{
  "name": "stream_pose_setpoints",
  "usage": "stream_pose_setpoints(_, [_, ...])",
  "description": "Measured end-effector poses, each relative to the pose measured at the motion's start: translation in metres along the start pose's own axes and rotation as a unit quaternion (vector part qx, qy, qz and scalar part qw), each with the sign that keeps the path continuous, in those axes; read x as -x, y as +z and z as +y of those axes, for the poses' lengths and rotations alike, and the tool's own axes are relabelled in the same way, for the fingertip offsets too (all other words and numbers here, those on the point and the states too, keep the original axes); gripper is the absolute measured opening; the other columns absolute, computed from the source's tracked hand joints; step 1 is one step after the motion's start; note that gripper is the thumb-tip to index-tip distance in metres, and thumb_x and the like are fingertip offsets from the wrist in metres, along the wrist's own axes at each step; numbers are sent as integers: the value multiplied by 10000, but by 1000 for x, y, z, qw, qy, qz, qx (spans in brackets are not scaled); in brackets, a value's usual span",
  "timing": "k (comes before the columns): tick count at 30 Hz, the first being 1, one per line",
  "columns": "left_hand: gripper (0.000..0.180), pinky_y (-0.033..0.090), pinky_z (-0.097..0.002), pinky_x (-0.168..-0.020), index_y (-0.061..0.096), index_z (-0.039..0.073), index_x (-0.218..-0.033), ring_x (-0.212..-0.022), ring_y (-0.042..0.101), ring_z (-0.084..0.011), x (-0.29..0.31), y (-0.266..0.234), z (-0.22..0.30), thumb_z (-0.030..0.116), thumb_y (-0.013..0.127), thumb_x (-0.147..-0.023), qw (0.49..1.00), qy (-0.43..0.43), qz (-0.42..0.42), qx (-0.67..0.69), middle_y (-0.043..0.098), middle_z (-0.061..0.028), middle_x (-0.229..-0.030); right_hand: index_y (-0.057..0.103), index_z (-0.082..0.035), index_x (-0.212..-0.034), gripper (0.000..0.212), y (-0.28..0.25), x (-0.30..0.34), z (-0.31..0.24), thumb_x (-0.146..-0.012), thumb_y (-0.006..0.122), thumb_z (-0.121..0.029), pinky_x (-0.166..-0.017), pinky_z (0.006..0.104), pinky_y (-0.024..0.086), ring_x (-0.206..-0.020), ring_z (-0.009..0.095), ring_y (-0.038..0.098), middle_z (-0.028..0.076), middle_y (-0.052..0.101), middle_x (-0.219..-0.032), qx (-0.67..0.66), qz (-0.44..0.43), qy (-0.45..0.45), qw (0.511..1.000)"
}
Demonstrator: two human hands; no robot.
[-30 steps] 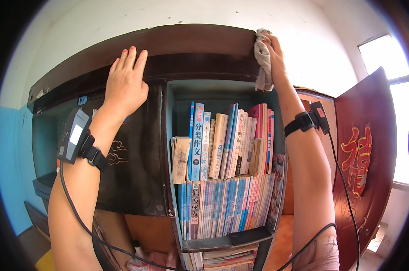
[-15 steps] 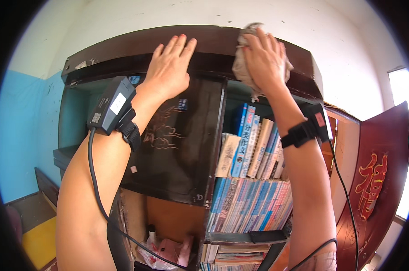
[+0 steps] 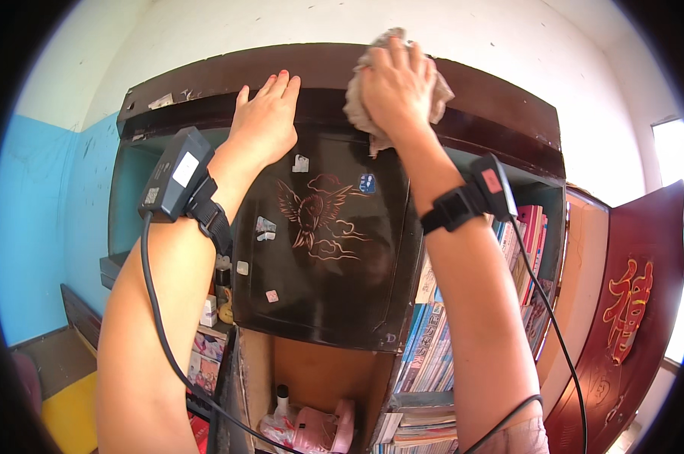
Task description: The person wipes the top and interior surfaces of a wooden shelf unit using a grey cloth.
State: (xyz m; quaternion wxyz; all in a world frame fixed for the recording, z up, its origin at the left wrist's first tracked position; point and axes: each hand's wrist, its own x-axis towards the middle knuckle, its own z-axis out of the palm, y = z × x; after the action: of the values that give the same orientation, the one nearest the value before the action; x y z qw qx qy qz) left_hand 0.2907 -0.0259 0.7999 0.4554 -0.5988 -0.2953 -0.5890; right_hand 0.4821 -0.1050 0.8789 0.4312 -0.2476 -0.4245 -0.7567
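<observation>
My right hand (image 3: 395, 87) grips a crumpled grey-beige cloth (image 3: 357, 106) and presses it against the dark brown top board of a tall wooden cabinet (image 3: 206, 76). My left hand (image 3: 265, 121) lies flat with fingers spread on the same top edge, a short way left of the cloth. Both wrists carry black strapped devices with cables. Below the hands hangs a dark cabinet door (image 3: 319, 250) with a bird drawing and small stickers.
Rows of upright books (image 3: 440, 340) fill the shelves to the right of the door. An open red-brown door (image 3: 629, 318) with gold characters stands at the far right. Bottles and pink items (image 3: 311, 424) sit low in the cabinet. A blue wall (image 3: 39, 227) is at left.
My right hand has slid the cloth leftward along the cabinet top, and the left hand has shifted left too. The view has turned right to left, showing more of the dark door.
</observation>
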Motion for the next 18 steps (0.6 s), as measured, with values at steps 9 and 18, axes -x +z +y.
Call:
stream_pose_setpoints(9, [666,296,-539,-1141,413,24,-1455,-1432,376,-280,3,8,1,-43,507,-799,999,7,46,10,401,-162,-1534,671,-121,-1101,273,24,-6,-38,-868,602,-246,-1055,569,327,-1262,386,471,135,590,-1313,-54,48,-98,993])
stream_pose_setpoints(18, [607,280,-507,-1163,403,-8,-1452,-1414,409,-291,2,12,-5,-2,509,-854,997,32,54,-38,432,-192,-1512,590,-174,-1236,314,-68,27,114,-978,486,-320,-1135,581,257,-1386,400,361,134,463,-1444,84,-31,62,994])
